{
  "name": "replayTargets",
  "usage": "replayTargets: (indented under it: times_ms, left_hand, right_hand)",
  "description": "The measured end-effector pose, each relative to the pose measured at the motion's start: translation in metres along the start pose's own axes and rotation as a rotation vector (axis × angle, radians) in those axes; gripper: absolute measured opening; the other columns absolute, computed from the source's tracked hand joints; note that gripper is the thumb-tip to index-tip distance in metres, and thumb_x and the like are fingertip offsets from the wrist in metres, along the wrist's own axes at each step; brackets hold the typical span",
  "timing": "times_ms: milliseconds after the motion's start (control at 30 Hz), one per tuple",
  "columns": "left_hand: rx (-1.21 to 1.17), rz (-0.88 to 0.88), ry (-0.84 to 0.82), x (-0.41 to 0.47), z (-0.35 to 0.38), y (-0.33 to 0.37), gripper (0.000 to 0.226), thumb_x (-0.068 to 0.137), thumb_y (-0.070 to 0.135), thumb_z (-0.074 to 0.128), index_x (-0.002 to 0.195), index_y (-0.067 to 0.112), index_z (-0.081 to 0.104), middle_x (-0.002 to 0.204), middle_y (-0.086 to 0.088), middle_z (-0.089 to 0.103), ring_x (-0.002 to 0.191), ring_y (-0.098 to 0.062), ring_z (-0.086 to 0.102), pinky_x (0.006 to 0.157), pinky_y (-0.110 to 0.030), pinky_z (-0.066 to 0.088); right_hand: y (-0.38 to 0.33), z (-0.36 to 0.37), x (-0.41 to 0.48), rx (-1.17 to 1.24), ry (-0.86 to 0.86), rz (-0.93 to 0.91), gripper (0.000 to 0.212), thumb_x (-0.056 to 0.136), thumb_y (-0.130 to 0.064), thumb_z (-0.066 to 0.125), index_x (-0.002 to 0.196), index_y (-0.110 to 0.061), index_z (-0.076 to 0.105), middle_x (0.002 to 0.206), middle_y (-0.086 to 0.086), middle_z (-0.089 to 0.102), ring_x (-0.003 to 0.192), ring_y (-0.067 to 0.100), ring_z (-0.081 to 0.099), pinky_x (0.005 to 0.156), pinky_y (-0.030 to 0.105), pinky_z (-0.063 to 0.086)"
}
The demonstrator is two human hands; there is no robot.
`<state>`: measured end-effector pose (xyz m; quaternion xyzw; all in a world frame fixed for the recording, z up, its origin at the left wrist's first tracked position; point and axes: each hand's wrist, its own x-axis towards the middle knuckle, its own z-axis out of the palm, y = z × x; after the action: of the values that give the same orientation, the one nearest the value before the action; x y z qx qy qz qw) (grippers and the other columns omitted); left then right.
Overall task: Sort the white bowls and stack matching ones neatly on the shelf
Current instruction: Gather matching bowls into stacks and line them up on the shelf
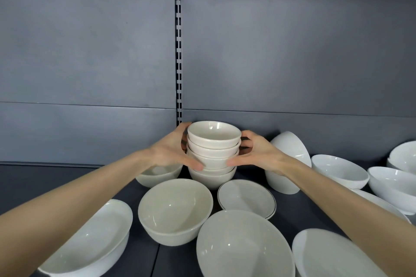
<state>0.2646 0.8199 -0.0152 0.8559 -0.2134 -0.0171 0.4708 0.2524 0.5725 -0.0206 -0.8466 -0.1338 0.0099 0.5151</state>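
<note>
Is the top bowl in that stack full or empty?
Empty: the top bowl of the bowl stack shows only its bare glossy inside.

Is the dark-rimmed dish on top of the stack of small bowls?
No, the dark-rimmed dish lies alone on the shelf, just in front of the stack of small bowls.

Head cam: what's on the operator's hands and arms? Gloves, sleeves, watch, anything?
Nothing worn that shows. Left hand and right hand are bare: no gloves, rings or watch. Left forearm and right forearm are uncovered to the frame edge, no sleeve in view.
</note>
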Motion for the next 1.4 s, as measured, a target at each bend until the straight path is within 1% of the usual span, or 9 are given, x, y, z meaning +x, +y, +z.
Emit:
replayTargets:
  times_ms: [167,333,600,733,867,967,1033,1233,1400]
  left_hand:
    - [0.057,0.015,0.045,0.001,0.01,-0.007,0.111,0.054,0.007,0.092,0.136,0.033,0.022,0.104,0.014,0.055,0.095,-0.012,0.057,0.083,-0.025,0.048]
    - [0.104,0.008,0.076,0.004,0.006,-0.01,0.124,0.036,0.023,0.094,0.141,0.029,0.026,0.109,0.005,0.061,0.104,-0.018,0.06,0.093,-0.037,0.051]
    - [0.045,-0.031,-0.057,0.011,-0.01,-0.001,0.124,0.046,-0.004,0.09,0.148,0.017,0.023,0.11,-0.004,0.062,0.099,-0.019,0.063,0.089,-0.039,0.055]
    - [-0.002,-0.068,-0.134,0.016,-0.012,-0.005,0.126,0.055,-0.014,0.085,0.152,0.023,0.012,0.122,0.002,0.06,0.106,-0.01,0.062,0.085,-0.025,0.055]
    - [-0.03,-0.1,-0.196,0.015,-0.015,-0.003,0.133,0.047,0.014,0.089,0.152,0.031,0.009,0.132,0.009,0.055,0.117,-0.005,0.057,0.101,-0.029,0.047]
    - [-0.007,-0.088,-0.092,0.014,-0.009,0.004,0.124,0.049,0.039,0.09,0.15,0.026,0.02,0.129,0.014,0.055,0.118,-0.004,0.054,0.104,-0.028,0.043]
    - [-0.015,-0.073,0.022,0.014,-0.001,0.009,0.111,0.062,0.038,0.088,0.15,0.023,0.021,0.126,0.015,0.052,0.113,-0.002,0.053,0.094,-0.019,0.044]
    - [-0.015,-0.051,0.1,0.012,0.009,0.009,0.086,0.069,0.031,0.082,0.142,0.018,0.038,0.11,0.013,0.06,0.094,0.006,0.057,0.077,-0.008,0.046]
    - [0.027,-0.066,0.136,0.01,0.012,0.005,0.083,0.071,0.032,0.081,0.141,0.016,0.04,0.104,0.008,0.06,0.087,0.002,0.056,0.074,-0.009,0.045]
  right_hand:
    - [0.004,0.001,0.003,-0.074,-0.042,-0.001,0.077,0.067,0.001,0.085,0.131,-0.015,0.044,0.112,0.006,0.07,0.098,0.02,0.069,0.089,0.028,0.055]
    - [0.009,0.002,0.01,-0.133,0.041,-0.019,0.077,0.057,-0.005,0.092,0.122,-0.018,0.052,0.097,0.005,0.075,0.088,0.022,0.071,0.089,0.036,0.056]
    - [0.008,0.007,0.012,-0.264,0.115,0.007,0.094,0.03,-0.051,0.088,0.114,-0.023,0.056,0.085,-0.003,0.074,0.084,0.015,0.07,0.085,0.036,0.056]
    - [0.004,0.01,0.008,-0.307,0.112,0.014,0.079,0.05,-0.042,0.092,0.115,-0.023,0.051,0.09,-0.003,0.071,0.088,0.012,0.066,0.079,0.025,0.053]
    - [0.006,0.01,0.008,-0.24,-0.002,0.026,0.072,0.062,-0.023,0.091,0.121,-0.018,0.049,0.095,-0.011,0.064,0.086,0.002,0.062,0.078,0.019,0.052]
    - [0.009,0.008,0.007,-0.157,-0.11,0.002,0.065,0.069,0.001,0.083,0.118,-0.023,0.048,0.098,-0.018,0.061,0.086,-0.006,0.062,0.068,0.007,0.047]
    - [0.011,0.008,0.007,-0.131,-0.159,-0.006,0.066,0.071,0.005,0.08,0.119,-0.029,0.048,0.101,-0.023,0.061,0.087,-0.013,0.062,0.069,0.005,0.046]
    - [0.02,0.009,0.014,-0.15,-0.084,0.033,0.087,0.056,-0.024,0.092,0.132,-0.017,0.05,0.116,-0.009,0.068,0.106,0.008,0.065,0.095,0.031,0.053]
    - [0.024,0.013,0.013,-0.176,-0.029,0.041,0.092,0.037,-0.048,0.09,0.119,-0.024,0.056,0.109,-0.011,0.071,0.103,0.01,0.067,0.095,0.038,0.053]
